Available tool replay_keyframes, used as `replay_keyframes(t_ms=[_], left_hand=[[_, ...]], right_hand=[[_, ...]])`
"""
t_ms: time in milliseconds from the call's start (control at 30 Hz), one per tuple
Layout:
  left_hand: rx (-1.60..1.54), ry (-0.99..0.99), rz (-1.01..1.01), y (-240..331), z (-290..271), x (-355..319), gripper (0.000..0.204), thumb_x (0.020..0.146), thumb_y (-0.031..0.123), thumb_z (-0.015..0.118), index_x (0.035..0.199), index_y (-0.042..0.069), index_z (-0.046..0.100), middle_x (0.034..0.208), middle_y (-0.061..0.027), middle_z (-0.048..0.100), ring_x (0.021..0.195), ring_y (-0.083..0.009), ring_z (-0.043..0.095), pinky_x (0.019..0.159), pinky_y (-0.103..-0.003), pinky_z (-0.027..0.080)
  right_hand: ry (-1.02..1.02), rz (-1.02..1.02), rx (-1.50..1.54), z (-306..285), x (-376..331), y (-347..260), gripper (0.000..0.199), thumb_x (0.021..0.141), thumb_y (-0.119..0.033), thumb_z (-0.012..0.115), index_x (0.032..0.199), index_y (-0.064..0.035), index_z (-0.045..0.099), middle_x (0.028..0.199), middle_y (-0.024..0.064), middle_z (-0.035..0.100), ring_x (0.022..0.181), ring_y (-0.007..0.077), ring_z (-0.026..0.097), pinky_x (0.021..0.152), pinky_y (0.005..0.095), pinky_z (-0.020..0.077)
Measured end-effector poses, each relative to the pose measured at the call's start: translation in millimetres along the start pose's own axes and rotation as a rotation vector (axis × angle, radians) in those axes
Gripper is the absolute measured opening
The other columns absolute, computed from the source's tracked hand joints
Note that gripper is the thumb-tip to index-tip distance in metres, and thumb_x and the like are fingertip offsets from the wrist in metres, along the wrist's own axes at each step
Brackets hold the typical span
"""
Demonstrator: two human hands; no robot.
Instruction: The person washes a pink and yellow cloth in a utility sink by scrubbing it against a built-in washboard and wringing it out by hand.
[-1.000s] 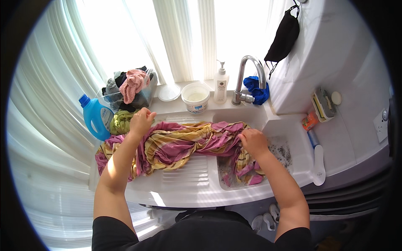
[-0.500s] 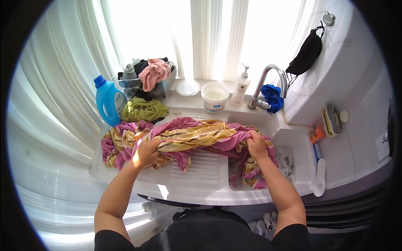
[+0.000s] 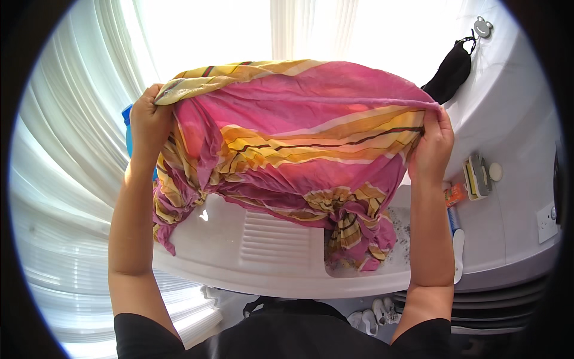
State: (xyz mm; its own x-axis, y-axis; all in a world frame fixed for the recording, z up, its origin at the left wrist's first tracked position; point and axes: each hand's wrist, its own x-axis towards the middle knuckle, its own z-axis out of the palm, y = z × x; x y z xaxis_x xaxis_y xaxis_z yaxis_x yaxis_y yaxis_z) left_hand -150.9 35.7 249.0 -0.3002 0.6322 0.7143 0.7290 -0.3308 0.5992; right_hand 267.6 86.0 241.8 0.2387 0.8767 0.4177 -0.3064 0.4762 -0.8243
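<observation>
A large pink cloth (image 3: 299,119) with yellow stripes is stretched out in the air above a white sink unit (image 3: 239,251). My left hand (image 3: 149,119) grips its upper left corner, and my right hand (image 3: 431,143) grips its upper right edge. The cloth's lower end hangs down wet and bunched into the basin (image 3: 359,239). The spread cloth hides the tap, the tub and the laundry pile behind it.
A blue detergent bottle (image 3: 128,125) shows only as a sliver behind my left hand. A black pouch (image 3: 449,75) hangs on a wall hook at the right. Small items (image 3: 475,176) lie on the white counter beside the sink. White curtains (image 3: 72,155) fill the left side.
Both hands have lifted the cloth from the drainboard and spread it wide in the air. It now covers the bottle, tub and tap that were in view.
</observation>
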Motion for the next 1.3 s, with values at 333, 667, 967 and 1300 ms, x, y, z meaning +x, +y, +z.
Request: replay_keyframes(t_ms=[333, 667, 967, 1300], left_hand=[[0.090, -1.565, -0.197, -66, 20, -123, 0.055, 0.076, 0.048, 0.080, 0.101, 0.001, 0.068, 0.082, -0.0110, 0.070, 0.078, -0.0266, 0.068, 0.071, -0.037, 0.052], [0.461, -0.618, 0.053, -108, 88, -131, 0.011, 0.080, 0.012, 0.069, 0.089, 0.007, 0.070, 0.087, -0.0134, 0.065, 0.087, -0.0333, 0.063, 0.080, -0.044, 0.050], [0.112, -0.998, 0.455, -17, 14, -202, 0.023, 0.071, 0.013, 0.077, 0.092, 0.008, 0.069, 0.084, -0.0072, 0.064, 0.083, -0.0277, 0.061, 0.086, -0.041, 0.045], [0.463, -0.846, 0.063, -96, 111, -146, 0.034, 0.084, 0.038, 0.072, 0.095, 0.006, 0.073, 0.081, -0.0142, 0.068, 0.079, -0.0337, 0.066, 0.071, -0.042, 0.052]], right_hand=[[-1.383, 0.458, -0.835, -38, -78, 126, 0.033, 0.086, -0.025, 0.072, 0.110, -0.0038, 0.067, 0.090, 0.0096, 0.067, 0.087, 0.0201, 0.065, 0.084, 0.0362, 0.0524], [-0.720, -0.158, -1.124, -16, -69, 214, 0.016, 0.085, -0.019, 0.069, 0.094, -0.0054, 0.070, 0.084, 0.0157, 0.068, 0.088, 0.0325, 0.064, 0.084, 0.0430, 0.0491], [-1.160, -0.041, -0.984, -61, -128, 93, 0.014, 0.082, -0.015, 0.071, 0.092, -0.0046, 0.068, 0.083, 0.0131, 0.065, 0.082, 0.0326, 0.062, 0.074, 0.0408, 0.0496], [-0.860, 0.299, -1.375, -16, -88, 255, 0.039, 0.083, -0.040, 0.071, 0.101, -0.0048, 0.072, 0.102, 0.0161, 0.071, 0.107, 0.0343, 0.062, 0.099, 0.0462, 0.0454]])
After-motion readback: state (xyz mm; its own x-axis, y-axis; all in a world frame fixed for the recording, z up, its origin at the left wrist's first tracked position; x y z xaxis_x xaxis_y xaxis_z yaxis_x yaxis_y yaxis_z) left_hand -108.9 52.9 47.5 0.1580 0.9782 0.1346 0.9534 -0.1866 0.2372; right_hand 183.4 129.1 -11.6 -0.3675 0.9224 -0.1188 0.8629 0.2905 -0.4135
